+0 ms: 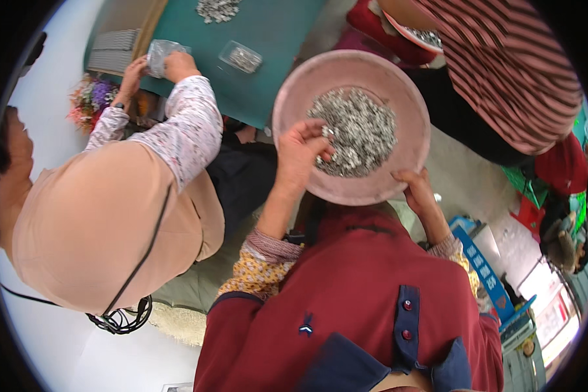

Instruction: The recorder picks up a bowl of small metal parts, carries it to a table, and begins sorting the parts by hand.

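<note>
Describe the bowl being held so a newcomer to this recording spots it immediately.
Find the dark-red top at bottom centre. Just above it, the right hand grips a wide pink bowl holding silvery pieces. Unlike the small clear tray on the green table, it is round and opaque.

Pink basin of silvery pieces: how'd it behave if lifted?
The pink basin is probably heavy, given its heap of small metallic-looking pieces. They look loose, so they'd likely slide if it tilted. Its rim looks undeformed where the right hand grips it, suggesting stiffness.
</note>
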